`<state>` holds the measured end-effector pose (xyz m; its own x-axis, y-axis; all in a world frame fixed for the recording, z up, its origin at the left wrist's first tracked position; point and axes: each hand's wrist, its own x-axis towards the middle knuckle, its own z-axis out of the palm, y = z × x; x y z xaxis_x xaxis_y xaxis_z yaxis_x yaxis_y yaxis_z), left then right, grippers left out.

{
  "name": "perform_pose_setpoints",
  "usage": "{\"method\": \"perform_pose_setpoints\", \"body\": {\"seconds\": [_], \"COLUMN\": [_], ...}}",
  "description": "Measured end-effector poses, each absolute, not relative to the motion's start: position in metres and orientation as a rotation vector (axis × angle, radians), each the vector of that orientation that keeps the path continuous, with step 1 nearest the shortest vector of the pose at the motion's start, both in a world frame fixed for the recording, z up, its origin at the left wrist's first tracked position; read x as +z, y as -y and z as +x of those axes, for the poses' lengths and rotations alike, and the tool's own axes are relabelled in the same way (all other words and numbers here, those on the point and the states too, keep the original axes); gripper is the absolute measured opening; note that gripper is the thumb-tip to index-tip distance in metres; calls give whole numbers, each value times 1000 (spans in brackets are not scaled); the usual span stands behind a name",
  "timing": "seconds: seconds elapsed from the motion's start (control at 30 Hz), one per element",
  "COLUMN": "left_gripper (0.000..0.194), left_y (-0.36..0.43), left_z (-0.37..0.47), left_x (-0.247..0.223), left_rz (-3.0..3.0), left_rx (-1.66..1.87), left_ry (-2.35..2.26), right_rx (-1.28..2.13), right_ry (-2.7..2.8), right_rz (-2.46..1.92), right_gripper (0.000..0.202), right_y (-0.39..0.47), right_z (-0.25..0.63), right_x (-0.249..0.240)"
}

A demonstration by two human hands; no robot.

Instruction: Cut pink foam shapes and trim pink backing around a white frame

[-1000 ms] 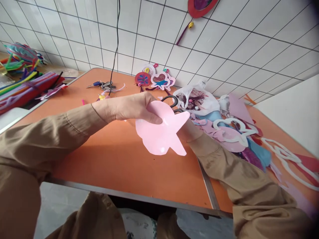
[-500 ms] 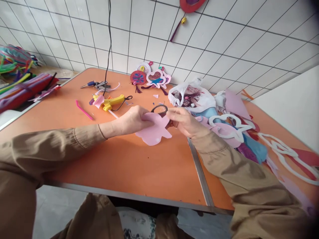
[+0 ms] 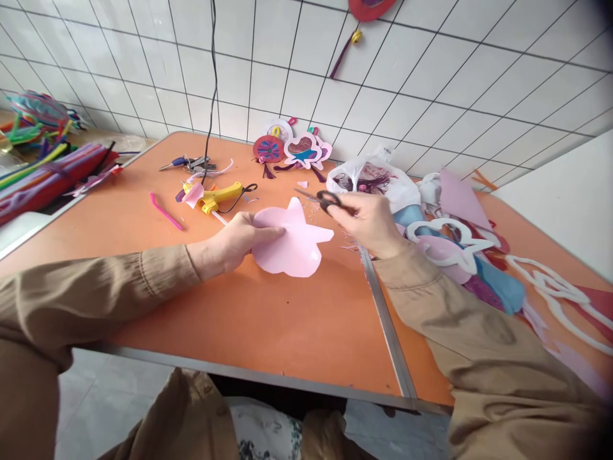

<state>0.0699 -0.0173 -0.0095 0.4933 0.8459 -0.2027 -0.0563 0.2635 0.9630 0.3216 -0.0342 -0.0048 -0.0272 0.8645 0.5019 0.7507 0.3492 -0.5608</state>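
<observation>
My left hand (image 3: pixel 234 239) pinches the left edge of a pink foam cut-out (image 3: pixel 292 246) with rounded lobes, held low over the orange table (image 3: pixel 249 319). My right hand (image 3: pixel 366 220) grips black-handled scissors (image 3: pixel 322 199), their blades pointing left just above the cut-out's upper right edge. Both arms wear tan sleeves.
A yellow glue gun (image 3: pixel 218 195) and a pink strip (image 3: pixel 165 211) lie left of my hands. Finished foam ornaments (image 3: pixel 290 148) lean against the tiled wall. A plastic bag (image 3: pixel 371 179) and foam scraps (image 3: pixel 460 249) pile up at right. Pipe cleaners (image 3: pixel 43 172) lie far left.
My left hand lowered the pink cut-out toward the table and turned it flatter. My right hand came out from behind it, scissors now in plain sight beside its upper edge.
</observation>
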Motion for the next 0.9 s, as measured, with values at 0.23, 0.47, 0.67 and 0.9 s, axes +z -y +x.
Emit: {"method": "perform_pose_setpoints", "body": {"seconds": [0.23, 0.47, 0.67, 0.9], "left_gripper": [50, 33, 37, 51], "left_y": [27, 27, 20, 16], "left_z": [59, 61, 61, 57], "left_x": [-22, -21, -19, -21], "left_rz": [925, 1182, 1197, 1039], "left_rx": [704, 588, 517, 628], "left_ry": [-827, -846, -856, -773], "right_rx": [-249, 937, 1119, 1038], "right_ry": [2341, 1802, 1493, 962], "right_rz": [-1670, -1279, -1303, -1269], "right_gripper": [37, 45, 26, 35], "right_y": [29, 50, 65, 57], "right_z": [324, 290, 263, 263], "right_x": [-34, -11, -16, -36]}}
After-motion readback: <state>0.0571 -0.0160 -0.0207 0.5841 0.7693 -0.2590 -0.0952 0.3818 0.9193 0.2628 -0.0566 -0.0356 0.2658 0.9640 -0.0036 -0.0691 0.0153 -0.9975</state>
